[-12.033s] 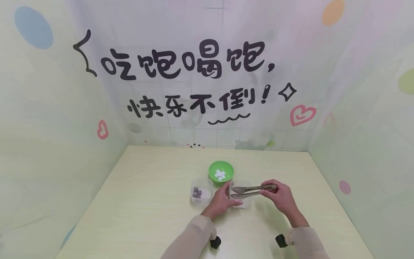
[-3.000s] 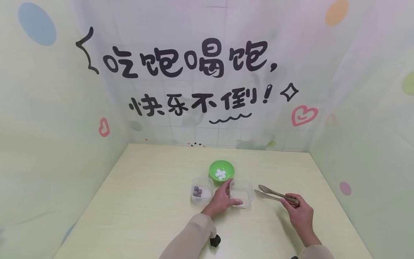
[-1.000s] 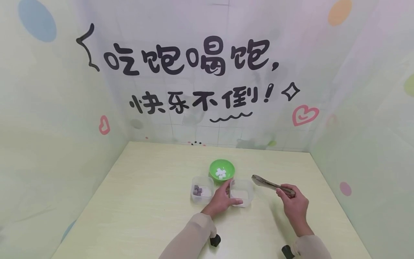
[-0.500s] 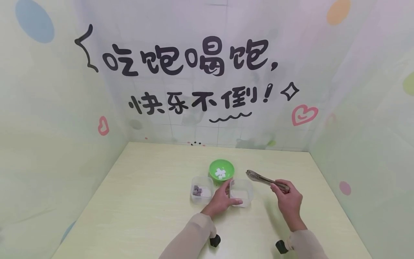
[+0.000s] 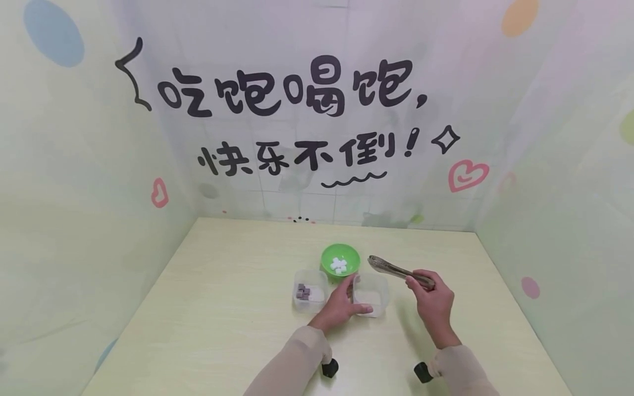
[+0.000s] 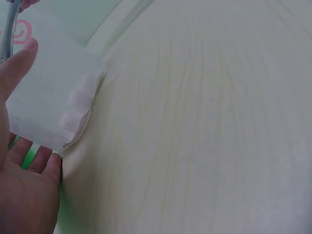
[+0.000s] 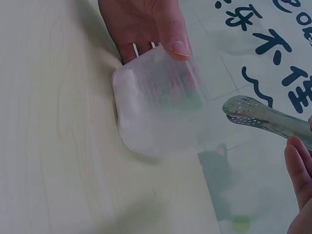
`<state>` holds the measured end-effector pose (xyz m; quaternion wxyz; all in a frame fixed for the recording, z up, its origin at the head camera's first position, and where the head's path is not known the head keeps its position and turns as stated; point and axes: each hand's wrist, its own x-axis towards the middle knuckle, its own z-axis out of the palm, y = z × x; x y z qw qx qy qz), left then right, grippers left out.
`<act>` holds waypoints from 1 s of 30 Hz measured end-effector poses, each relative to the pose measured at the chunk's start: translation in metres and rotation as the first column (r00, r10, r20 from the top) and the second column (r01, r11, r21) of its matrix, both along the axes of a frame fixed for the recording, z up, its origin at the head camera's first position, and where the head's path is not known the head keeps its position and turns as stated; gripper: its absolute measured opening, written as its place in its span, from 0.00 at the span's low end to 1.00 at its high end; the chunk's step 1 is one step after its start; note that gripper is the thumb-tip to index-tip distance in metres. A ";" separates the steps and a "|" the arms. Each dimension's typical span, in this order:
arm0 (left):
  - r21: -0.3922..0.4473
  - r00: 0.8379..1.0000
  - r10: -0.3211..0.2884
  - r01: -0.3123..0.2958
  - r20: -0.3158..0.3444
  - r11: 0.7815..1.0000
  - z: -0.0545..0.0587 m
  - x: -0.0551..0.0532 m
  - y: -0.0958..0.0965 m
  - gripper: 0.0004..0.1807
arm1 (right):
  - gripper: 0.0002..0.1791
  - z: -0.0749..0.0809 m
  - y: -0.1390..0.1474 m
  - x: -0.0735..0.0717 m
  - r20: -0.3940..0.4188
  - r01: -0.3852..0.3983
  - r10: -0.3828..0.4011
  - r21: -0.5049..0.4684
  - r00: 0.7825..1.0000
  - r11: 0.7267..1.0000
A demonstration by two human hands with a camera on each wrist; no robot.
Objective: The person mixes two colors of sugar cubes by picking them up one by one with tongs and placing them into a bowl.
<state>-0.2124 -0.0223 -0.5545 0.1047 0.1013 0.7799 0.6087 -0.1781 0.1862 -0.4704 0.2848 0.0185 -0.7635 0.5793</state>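
Nearest me, two pale sleeves (image 5: 292, 357) (image 5: 460, 366) reach in over the table (image 5: 223, 308), a black block at each wrist. Left hand (image 5: 339, 308) has the right tub (image 5: 378, 309) by its left side, thumb toward the near side, fingers round the back; tub sits upright on the table. Good brace, I'd say: a light plastic tub probably skids if knocked. Grip should be just firm enough not to flex the wall, thumb low so the opening is free. Right hand (image 5: 436, 300) grips the tongs (image 5: 396, 268) by the handle end, tips together, nothing visible between them. They hang above the table, tips just right of the bowl, apart from it. For clean work I'd part the tips first, come in from above, squeeze gently; too hard and a small cube likely pops out. Mind both rims. Left tub (image 5: 310, 308), left of the left hand, holds grey-purple cubes (image 5: 303, 292). Beyond the tubs, green bowl (image 5: 349, 252) with white cubes (image 5: 339, 265) bunched in its bottom. Farthest: lettered wall (image 5: 277, 33).
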 end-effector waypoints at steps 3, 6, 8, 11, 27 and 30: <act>-0.005 1.000 0.000 0.000 -0.003 1.000 0.000 0.000 0.000 0.54 | 0.11 -0.001 -0.003 -0.002 -0.012 -0.016 0.016 -0.017 1.000 1.000; -0.011 1.000 -0.001 0.001 -0.003 1.000 0.000 0.001 0.001 0.54 | 0.11 -0.002 -0.006 -0.003 -0.017 -0.028 0.027 -0.030 0.999 0.999; -0.013 1.000 0.000 0.000 -0.002 1.000 0.000 0.001 0.001 0.54 | 0.11 -0.002 -0.008 -0.003 -0.021 -0.039 0.038 -0.040 0.999 0.998; -0.012 1.000 -0.003 0.003 0.002 1.000 -0.001 0.001 0.001 0.54 | 0.11 0.000 -0.011 -0.004 -0.027 -0.050 0.049 -0.043 0.998 0.998; -0.036 1.000 0.017 -0.017 0.001 0.999 -0.004 -0.001 0.000 0.53 | 0.11 0.004 -0.030 -0.012 -0.039 -0.095 0.095 -0.008 0.995 0.995; -0.025 1.000 0.015 -0.014 0.006 1.000 -0.004 -0.001 0.000 0.52 | 0.11 0.005 -0.034 -0.014 -0.039 -0.089 0.089 0.000 0.995 0.996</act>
